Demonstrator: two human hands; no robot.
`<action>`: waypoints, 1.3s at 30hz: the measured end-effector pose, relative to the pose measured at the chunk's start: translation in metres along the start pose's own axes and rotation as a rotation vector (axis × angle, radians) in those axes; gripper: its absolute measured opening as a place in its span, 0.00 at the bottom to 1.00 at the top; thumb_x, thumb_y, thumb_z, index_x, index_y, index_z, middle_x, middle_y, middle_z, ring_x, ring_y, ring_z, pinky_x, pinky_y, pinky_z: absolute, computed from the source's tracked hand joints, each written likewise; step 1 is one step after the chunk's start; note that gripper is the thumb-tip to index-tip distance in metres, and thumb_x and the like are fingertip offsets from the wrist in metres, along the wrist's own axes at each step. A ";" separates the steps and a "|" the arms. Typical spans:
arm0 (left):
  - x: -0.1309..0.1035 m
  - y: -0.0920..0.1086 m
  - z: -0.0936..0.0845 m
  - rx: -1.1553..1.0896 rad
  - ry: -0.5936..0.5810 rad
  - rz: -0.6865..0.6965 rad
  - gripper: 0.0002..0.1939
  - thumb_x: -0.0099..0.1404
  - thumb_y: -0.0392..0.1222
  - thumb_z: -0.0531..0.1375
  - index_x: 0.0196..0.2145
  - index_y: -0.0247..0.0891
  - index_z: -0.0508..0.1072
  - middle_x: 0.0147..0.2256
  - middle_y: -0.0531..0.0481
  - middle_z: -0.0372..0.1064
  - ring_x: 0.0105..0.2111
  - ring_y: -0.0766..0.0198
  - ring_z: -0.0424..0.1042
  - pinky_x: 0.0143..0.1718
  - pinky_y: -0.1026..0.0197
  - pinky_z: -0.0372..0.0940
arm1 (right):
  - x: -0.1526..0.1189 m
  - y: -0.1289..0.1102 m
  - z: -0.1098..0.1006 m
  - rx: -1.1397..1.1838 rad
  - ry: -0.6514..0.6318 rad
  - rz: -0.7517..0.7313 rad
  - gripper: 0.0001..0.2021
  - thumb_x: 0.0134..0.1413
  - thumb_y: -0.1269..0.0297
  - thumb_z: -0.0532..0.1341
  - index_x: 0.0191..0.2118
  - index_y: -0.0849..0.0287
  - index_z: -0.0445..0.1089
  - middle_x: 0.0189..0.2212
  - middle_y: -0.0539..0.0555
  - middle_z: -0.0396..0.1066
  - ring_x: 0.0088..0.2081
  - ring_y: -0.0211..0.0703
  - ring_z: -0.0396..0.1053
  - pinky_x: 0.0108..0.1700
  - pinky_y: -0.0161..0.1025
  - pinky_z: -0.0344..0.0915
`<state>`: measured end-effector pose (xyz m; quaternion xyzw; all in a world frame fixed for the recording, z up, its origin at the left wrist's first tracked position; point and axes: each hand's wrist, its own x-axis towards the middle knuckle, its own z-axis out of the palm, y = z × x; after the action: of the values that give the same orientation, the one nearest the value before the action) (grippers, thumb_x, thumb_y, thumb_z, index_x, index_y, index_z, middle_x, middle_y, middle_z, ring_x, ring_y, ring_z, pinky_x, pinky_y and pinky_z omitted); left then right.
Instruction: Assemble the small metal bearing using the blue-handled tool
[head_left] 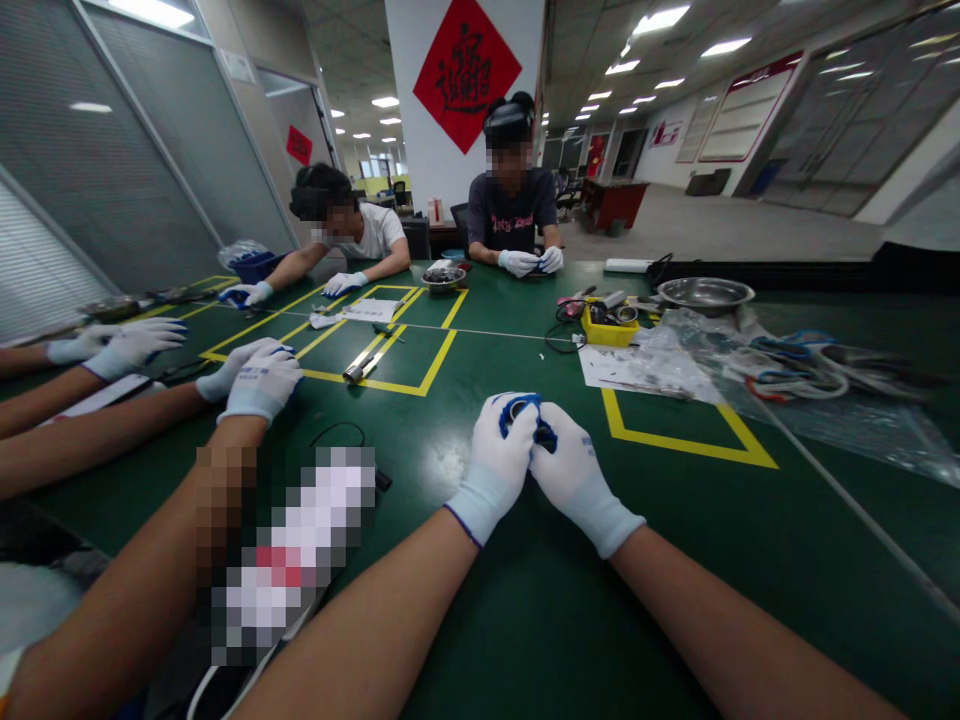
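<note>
Both my hands wear white gloves with blue palms and meet just above the green table point(450, 450). My left hand point(495, 455) is closed, its thumb and fingers curled around a small dark round part with a light ring-like edge point(517, 408). Close against it, my right hand point(574, 465) is closed too, with its fingertips at the same spot. Gloves cover most of the part, so its exact kind does not show. Whether the right fingers grip this part or a second dark piece is hidden.
Right of my hands lie a yellow bin point(609, 332) of small parts, a metal bowl point(705, 293), plastic bags point(847, 400) and cables. Yellow tape point(697, 440) marks the table. A metal cylinder point(354, 374) lies ahead left. Co-workers' gloved hands point(262, 385) rest at left; two people sit opposite.
</note>
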<state>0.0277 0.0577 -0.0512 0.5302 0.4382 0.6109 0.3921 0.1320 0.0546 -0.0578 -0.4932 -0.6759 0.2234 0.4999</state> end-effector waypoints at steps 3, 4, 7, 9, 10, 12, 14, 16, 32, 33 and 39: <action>0.000 -0.001 0.001 0.000 -0.005 -0.003 0.07 0.67 0.37 0.62 0.42 0.35 0.78 0.44 0.41 0.78 0.46 0.55 0.78 0.55 0.50 0.70 | 0.000 0.002 0.000 -0.005 0.008 -0.006 0.06 0.54 0.64 0.59 0.36 0.55 0.72 0.36 0.56 0.76 0.36 0.49 0.74 0.43 0.46 0.72; 0.000 -0.002 0.001 -0.001 -0.004 -0.015 0.07 0.68 0.37 0.62 0.43 0.35 0.78 0.44 0.41 0.78 0.46 0.55 0.78 0.55 0.50 0.71 | 0.000 0.002 0.001 -0.006 0.008 -0.003 0.06 0.54 0.63 0.59 0.36 0.55 0.72 0.36 0.56 0.76 0.36 0.49 0.73 0.42 0.46 0.72; 0.000 -0.004 0.002 -0.006 0.003 -0.047 0.07 0.68 0.38 0.62 0.43 0.34 0.78 0.44 0.41 0.78 0.47 0.55 0.78 0.55 0.50 0.70 | 0.000 0.002 0.000 -0.006 0.009 0.009 0.06 0.54 0.64 0.60 0.37 0.55 0.73 0.35 0.55 0.77 0.35 0.48 0.73 0.41 0.45 0.72; 0.000 -0.004 0.001 -0.014 -0.004 -0.056 0.08 0.68 0.38 0.63 0.44 0.35 0.78 0.45 0.41 0.78 0.47 0.55 0.77 0.56 0.50 0.70 | 0.000 0.001 0.000 -0.004 0.010 0.011 0.07 0.54 0.64 0.60 0.38 0.55 0.73 0.35 0.55 0.77 0.36 0.49 0.74 0.41 0.45 0.72; -0.001 -0.004 0.001 -0.018 -0.010 -0.059 0.08 0.67 0.38 0.63 0.44 0.35 0.78 0.45 0.41 0.78 0.47 0.55 0.78 0.57 0.50 0.70 | 0.000 0.001 0.000 -0.002 0.009 0.012 0.07 0.54 0.64 0.59 0.38 0.55 0.74 0.35 0.55 0.77 0.36 0.49 0.74 0.41 0.45 0.73; -0.001 -0.003 0.000 -0.021 -0.018 -0.062 0.08 0.67 0.38 0.63 0.44 0.34 0.78 0.45 0.40 0.79 0.47 0.55 0.78 0.57 0.49 0.69 | -0.001 0.000 0.000 0.004 0.000 0.010 0.08 0.55 0.64 0.59 0.38 0.56 0.74 0.36 0.56 0.77 0.37 0.49 0.74 0.42 0.46 0.73; -0.001 -0.002 -0.001 -0.016 -0.020 -0.058 0.08 0.67 0.37 0.63 0.44 0.34 0.78 0.44 0.40 0.79 0.47 0.54 0.78 0.56 0.49 0.70 | 0.000 0.001 0.000 0.009 -0.008 0.011 0.08 0.55 0.64 0.59 0.39 0.56 0.74 0.37 0.56 0.77 0.37 0.49 0.75 0.43 0.47 0.73; 0.000 -0.001 -0.001 -0.008 -0.019 -0.045 0.08 0.67 0.37 0.64 0.43 0.34 0.78 0.44 0.41 0.79 0.46 0.55 0.78 0.56 0.49 0.70 | 0.000 0.001 0.000 0.004 -0.010 0.016 0.08 0.55 0.65 0.59 0.39 0.55 0.74 0.38 0.56 0.78 0.39 0.50 0.75 0.44 0.47 0.74; -0.001 -0.004 0.000 0.039 -0.023 -0.039 0.09 0.67 0.35 0.63 0.44 0.35 0.78 0.44 0.41 0.79 0.47 0.55 0.78 0.58 0.49 0.69 | 0.001 0.005 0.002 -0.054 -0.005 0.028 0.06 0.55 0.65 0.59 0.37 0.55 0.73 0.38 0.56 0.78 0.40 0.51 0.76 0.46 0.48 0.72; -0.001 -0.004 0.001 0.043 -0.020 -0.036 0.09 0.67 0.35 0.63 0.44 0.35 0.78 0.44 0.41 0.79 0.47 0.55 0.78 0.58 0.49 0.69 | 0.001 0.005 0.002 -0.055 -0.007 0.028 0.06 0.55 0.65 0.58 0.36 0.55 0.73 0.38 0.56 0.78 0.40 0.51 0.76 0.46 0.48 0.72; -0.001 -0.003 0.001 0.069 -0.016 -0.048 0.07 0.67 0.37 0.64 0.43 0.36 0.79 0.43 0.42 0.79 0.46 0.55 0.77 0.56 0.50 0.69 | 0.000 0.004 0.001 -0.045 -0.007 0.044 0.05 0.55 0.65 0.59 0.35 0.54 0.72 0.34 0.55 0.78 0.37 0.50 0.75 0.41 0.45 0.72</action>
<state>0.0290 0.0575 -0.0539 0.5377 0.4684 0.5816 0.3914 0.1327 0.0569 -0.0614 -0.5184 -0.6716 0.2209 0.4811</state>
